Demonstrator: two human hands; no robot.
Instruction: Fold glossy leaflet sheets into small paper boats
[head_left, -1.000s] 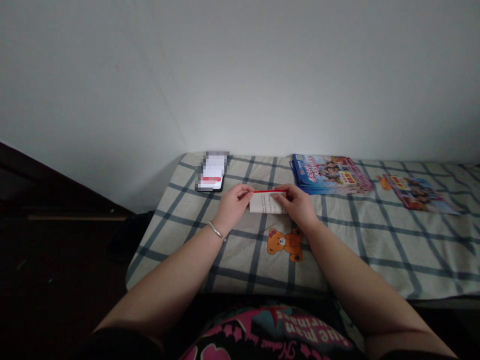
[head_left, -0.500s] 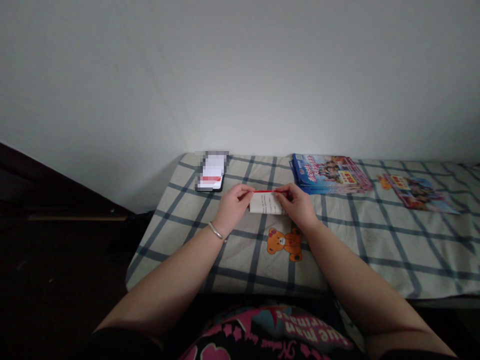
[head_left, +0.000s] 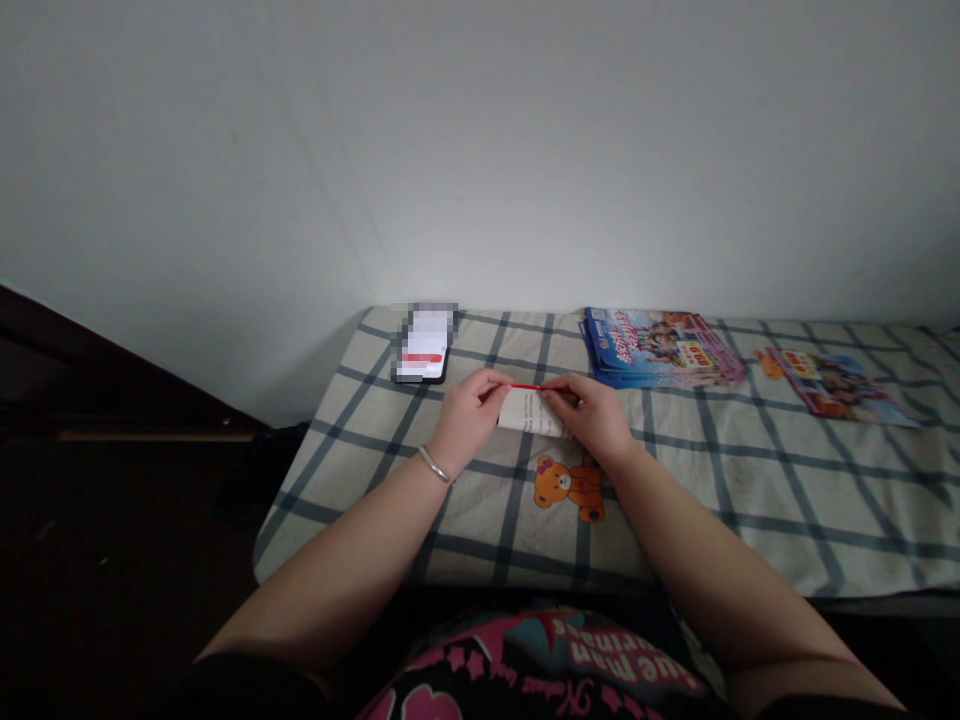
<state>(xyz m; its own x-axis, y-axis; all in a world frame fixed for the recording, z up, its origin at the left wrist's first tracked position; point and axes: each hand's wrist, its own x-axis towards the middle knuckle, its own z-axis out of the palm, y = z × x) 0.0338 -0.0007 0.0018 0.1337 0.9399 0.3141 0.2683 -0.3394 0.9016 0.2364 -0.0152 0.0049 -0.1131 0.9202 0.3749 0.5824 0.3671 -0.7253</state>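
A folded sheet of printed paper (head_left: 529, 411), white with small dark text and a red strip along its far edge, is held between my two hands over the checked cloth. Thumb and fingers of my left hand (head_left: 474, 408) pinch its left end; a silver bangle circles that wrist. My right hand (head_left: 590, 408) pinches the red edge near the right end and covers that corner of the paper. Just nearer to me, an orange teddy bear print (head_left: 566, 487) shows on the cloth.
A phone (head_left: 424, 342) with a lit, partly blurred screen lies at the back left. Colourful leaflets (head_left: 656, 345) are stacked at the back right, with another leaflet (head_left: 844, 385) farther right. The checked cloth (head_left: 360, 450) covers the table up to the wall (head_left: 480, 150).
My right hand has slid a little left along the red edge, closer to my left hand. The paper's near edge now tilts slightly. My left hand has barely moved.
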